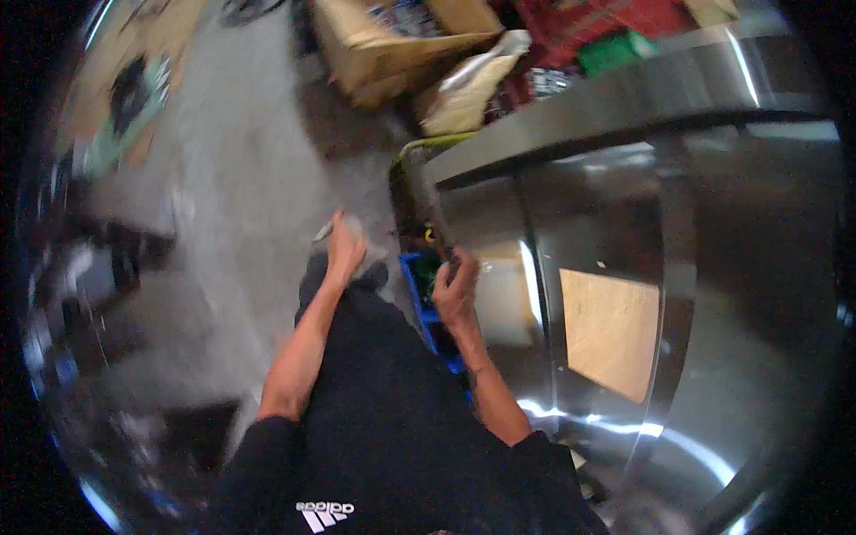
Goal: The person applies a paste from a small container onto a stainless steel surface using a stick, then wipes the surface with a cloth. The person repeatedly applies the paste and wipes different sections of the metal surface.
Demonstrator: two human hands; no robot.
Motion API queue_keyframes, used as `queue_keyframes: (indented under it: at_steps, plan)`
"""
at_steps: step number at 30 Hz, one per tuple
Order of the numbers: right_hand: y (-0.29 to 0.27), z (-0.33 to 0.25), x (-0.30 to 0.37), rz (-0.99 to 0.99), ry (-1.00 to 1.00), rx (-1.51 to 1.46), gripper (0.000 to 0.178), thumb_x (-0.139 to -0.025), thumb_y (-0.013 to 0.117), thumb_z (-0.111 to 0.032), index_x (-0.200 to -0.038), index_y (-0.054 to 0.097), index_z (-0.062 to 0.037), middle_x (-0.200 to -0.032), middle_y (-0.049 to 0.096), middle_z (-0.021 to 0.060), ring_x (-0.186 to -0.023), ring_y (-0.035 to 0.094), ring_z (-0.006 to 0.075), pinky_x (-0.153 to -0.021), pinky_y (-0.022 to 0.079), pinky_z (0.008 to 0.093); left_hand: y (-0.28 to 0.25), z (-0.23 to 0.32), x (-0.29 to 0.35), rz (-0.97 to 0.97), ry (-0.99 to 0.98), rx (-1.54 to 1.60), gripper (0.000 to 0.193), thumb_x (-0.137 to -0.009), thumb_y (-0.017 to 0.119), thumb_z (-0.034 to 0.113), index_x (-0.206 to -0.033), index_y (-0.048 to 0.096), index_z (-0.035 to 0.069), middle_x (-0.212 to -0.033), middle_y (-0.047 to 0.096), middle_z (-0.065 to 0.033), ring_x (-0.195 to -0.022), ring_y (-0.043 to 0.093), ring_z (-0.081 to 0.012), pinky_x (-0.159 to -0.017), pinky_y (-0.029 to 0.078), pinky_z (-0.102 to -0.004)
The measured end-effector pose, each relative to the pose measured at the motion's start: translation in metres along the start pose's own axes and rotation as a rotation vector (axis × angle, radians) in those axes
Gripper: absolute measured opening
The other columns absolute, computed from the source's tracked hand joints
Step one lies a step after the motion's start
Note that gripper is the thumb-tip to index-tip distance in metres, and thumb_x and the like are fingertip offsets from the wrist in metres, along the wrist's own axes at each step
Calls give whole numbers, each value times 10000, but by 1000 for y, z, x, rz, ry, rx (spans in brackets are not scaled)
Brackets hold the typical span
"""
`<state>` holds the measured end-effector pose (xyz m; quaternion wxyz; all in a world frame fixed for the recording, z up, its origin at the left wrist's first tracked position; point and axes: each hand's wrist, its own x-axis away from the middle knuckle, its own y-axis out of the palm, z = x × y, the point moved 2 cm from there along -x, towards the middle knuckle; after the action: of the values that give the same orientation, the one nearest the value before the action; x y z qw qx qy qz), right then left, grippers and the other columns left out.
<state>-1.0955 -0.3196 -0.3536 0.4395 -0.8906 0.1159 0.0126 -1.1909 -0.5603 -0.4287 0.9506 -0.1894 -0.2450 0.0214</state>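
Note:
My left hand is closed in front of my body, above the concrete floor. A small pale, silvery piece sticks out beside its thumb, too blurred to name. My right hand is curled, its fingers bent around a small dark thing that I cannot make out. That hand is over a blue plastic crate at the left side of a steel bench. The two hands are apart.
The shiny steel bench fills the right, with a tan square board against its metal surface. Ahead stand an open cardboard box and a red crate. Blurred clutter lies at left, near flattened cardboard.

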Motion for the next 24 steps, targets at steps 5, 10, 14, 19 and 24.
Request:
queue_keyframes:
  at_steps: [5, 10, 14, 19, 24]
  plan:
    - [-21, -63, 59, -85, -168, 102, 684, -892, 793, -260, -1460, 506, -8, -1411, 602, 272, -1331, 567, 466, -1119, 467, 559, -23, 26, 70, -685, -244, 221, 459, -939, 724, 82, -1355, 559, -20, -1205, 664, -144, -1094, 657, -229, -975, 547, -382]
    - [7, -71, 129, -150, 554, -370, 627, -1074, 644, -337, -1589, 419, -60, -1376, 622, 285, -1285, 608, 441, -1085, 499, 488, 19, 29, 72, -1094, 21, 431, 271, -1061, 660, 110, -1294, 607, -16, -1198, 665, -127, -1128, 672, -271, -1008, 569, -424]
    - [58, -38, 181, 276, 664, -513, 559, -1119, 583, -437, -1503, 538, -33, -1313, 682, 222, -1242, 629, 354, -1063, 501, 417, 27, 116, 126, -1196, -114, 327, 272, -1101, 615, 170, -1311, 621, -4, -1245, 667, -108, -1227, 636, -250, -1067, 529, -412]
    - [52, -54, 243, 673, 892, -1155, 585, -1128, 550, -515, -1467, 621, -44, -1361, 689, 92, -1277, 588, 226, -1100, 457, 375, 57, 104, 183, -1582, 260, -245, 378, -1110, 628, 264, -1430, 619, 61, -1309, 662, -64, -1234, 595, -173, -1059, 491, -391]
    - [-45, -119, 330, 886, 1165, -1166, 625, -1114, 571, -539, -1473, 632, -31, -1400, 677, 69, -1305, 571, 193, -1128, 435, 368, 99, 67, 252, -1815, 69, -583, 431, -1042, 738, 203, -1430, 628, 52, -1264, 679, -70, -1165, 619, -165, -1019, 506, -348]
